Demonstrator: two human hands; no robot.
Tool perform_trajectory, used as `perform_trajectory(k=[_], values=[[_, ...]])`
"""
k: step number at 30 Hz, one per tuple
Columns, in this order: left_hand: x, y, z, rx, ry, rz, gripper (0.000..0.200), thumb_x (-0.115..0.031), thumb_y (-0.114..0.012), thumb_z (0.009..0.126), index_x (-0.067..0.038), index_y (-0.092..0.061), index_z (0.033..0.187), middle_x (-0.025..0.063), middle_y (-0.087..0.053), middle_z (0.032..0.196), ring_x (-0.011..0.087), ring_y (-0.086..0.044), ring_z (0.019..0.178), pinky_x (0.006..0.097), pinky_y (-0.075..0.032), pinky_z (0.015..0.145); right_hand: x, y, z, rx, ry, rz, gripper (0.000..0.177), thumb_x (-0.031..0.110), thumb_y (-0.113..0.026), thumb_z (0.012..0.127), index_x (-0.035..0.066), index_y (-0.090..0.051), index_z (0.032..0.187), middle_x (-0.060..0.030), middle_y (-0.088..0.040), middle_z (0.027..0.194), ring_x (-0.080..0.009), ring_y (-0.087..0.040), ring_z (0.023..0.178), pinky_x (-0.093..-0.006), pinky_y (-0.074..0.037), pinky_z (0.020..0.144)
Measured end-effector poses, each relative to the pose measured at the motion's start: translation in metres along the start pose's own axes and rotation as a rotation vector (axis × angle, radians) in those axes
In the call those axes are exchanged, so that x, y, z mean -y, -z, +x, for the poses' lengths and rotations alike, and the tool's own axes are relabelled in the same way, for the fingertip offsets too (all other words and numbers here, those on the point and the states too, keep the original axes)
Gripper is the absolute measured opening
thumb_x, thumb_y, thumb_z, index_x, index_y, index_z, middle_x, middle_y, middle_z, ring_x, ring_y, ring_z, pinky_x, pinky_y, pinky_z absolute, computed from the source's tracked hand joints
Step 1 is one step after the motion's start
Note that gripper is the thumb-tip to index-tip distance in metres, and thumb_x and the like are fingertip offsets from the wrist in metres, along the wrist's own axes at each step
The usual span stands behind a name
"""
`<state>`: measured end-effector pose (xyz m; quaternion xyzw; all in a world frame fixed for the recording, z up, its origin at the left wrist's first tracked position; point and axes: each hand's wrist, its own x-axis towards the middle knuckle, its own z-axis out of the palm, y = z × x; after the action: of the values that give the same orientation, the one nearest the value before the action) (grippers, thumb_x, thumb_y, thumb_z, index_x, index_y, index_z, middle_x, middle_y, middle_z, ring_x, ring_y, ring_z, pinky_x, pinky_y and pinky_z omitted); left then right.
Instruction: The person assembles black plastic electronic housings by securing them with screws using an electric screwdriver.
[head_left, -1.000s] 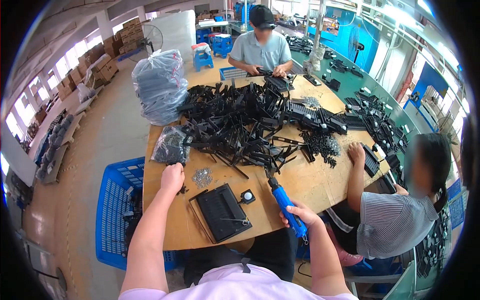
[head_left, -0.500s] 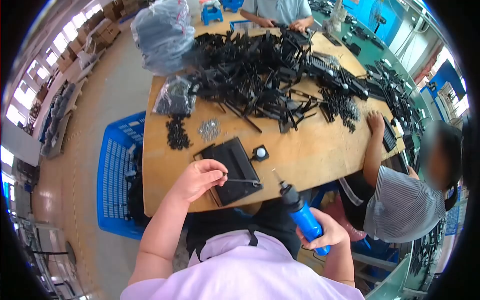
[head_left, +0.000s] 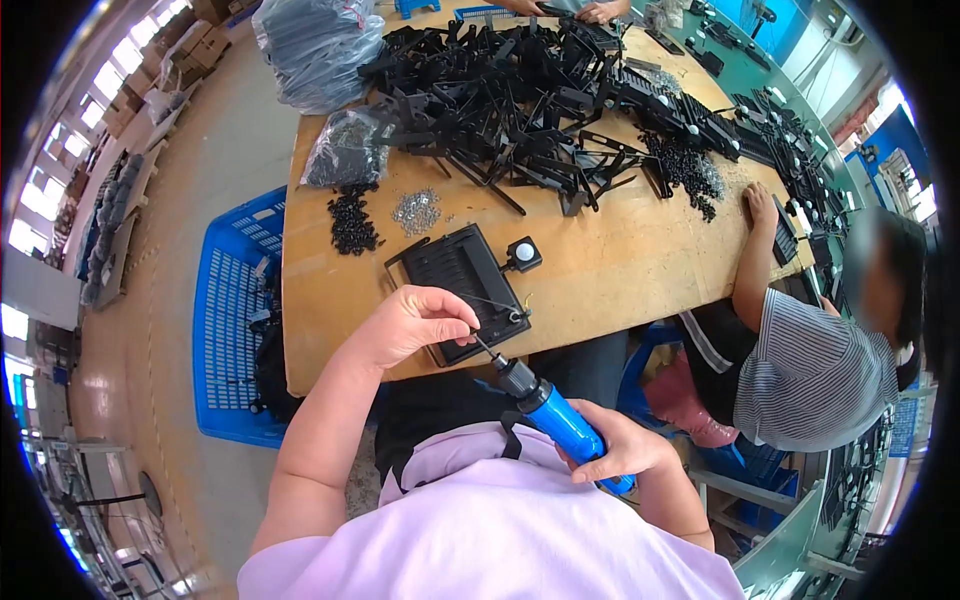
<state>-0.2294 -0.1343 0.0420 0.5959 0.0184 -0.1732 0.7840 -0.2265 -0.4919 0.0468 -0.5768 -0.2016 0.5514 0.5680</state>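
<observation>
A blue electric screwdriver (head_left: 562,422) lies in my right hand (head_left: 625,445), its fingers wrapped round the body. The driver's bit points up and left and reaches the fingertips of my left hand (head_left: 425,322). Thumb and forefinger of that hand are pinched together over the near left part of a black lamp housing (head_left: 455,275); what they hold is too small to name. A small black sensor with a white dome (head_left: 523,254) sits at the housing's right side. Thin wires show near its lower right corner.
Black brackets (head_left: 510,110) are heaped across the wooden table (head_left: 620,270). Black screws (head_left: 350,220) and silver parts (head_left: 415,211) lie beyond the housing. A blue crate (head_left: 225,350) stands left. One co-worker (head_left: 820,370) sits right; another's hands (head_left: 600,12) show at the far side.
My right hand has brought the screwdriver left and up, so its bit now meets my left fingertips. The view has tilted, and the table's contents sit higher in the frame.
</observation>
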Motion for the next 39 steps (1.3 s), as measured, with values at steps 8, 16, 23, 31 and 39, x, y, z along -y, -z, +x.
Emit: perform_trajectory(k=[8, 16, 23, 31, 39], values=[[-0.007, -0.004, -0.007, 0.006, -0.096, 0.263, 0.009, -0.002, -0.073, 0.091, 0.0, -0.076, 0.1, 0.0049, -0.075, 0.093, 0.0124, -0.07, 0.087, 0.0258, -0.056, 0.081, -0.005, 0.0, -0.001, -0.001, -0.014, -0.036, 0.098, 0.032, -0.095, 0.072, -0.002, -0.039, 0.145, -0.0073, -0.063, 0.103, -0.0158, -0.063, 0.091, -0.0317, -0.053, 0.082], [-0.024, -0.012, -0.004, 0.133, -0.289, 0.712, 0.006, -0.007, -0.076, 0.089, -0.003, -0.078, 0.094, 0.0057, -0.074, 0.089, 0.0141, -0.069, 0.085, 0.0291, -0.054, 0.078, -0.021, -0.001, -0.005, 0.038, 0.034, 0.118, 0.086, 0.03, -0.093, 0.075, -0.001, -0.043, 0.139, -0.0074, -0.063, 0.104, -0.0156, -0.061, 0.095, -0.0319, -0.052, 0.084], [-0.023, 0.016, 0.023, -0.199, -0.289, 0.377, 0.028, -0.005, -0.071, 0.094, -0.005, -0.069, 0.122, 0.0013, -0.072, 0.11, 0.0083, -0.063, 0.087, 0.0264, -0.054, 0.081, -0.027, 0.005, -0.013, 0.03, 0.007, 0.22, 0.09, 0.028, -0.09, 0.077, 0.0, -0.039, 0.145, -0.0075, -0.062, 0.105, -0.0152, -0.061, 0.092, -0.0302, -0.053, 0.08], [-0.002, 0.097, 0.137, -0.552, -0.314, 1.469, 0.017, -0.018, -0.076, 0.083, -0.01, -0.075, 0.098, 0.0137, -0.071, 0.095, 0.0343, -0.069, 0.094, 0.045, -0.055, 0.085, -0.052, 0.002, -0.015, -0.066, 0.087, 0.186, 0.086, 0.029, -0.093, 0.075, 0.001, -0.042, 0.138, -0.0094, -0.063, 0.106, -0.016, -0.062, 0.094, -0.0298, -0.053, 0.081], [0.017, 0.109, 0.162, -0.319, -0.32, 1.639, 0.009, -0.017, -0.075, 0.079, -0.009, -0.072, 0.082, 0.0151, -0.069, 0.086, 0.0359, -0.068, 0.089, 0.0461, -0.055, 0.083, -0.068, 0.005, -0.021, -0.08, 0.104, 0.208, 0.086, 0.035, -0.088, 0.081, 0.0, -0.039, 0.144, -0.0074, -0.061, 0.111, -0.0156, -0.058, 0.105, -0.0314, -0.046, 0.095]])
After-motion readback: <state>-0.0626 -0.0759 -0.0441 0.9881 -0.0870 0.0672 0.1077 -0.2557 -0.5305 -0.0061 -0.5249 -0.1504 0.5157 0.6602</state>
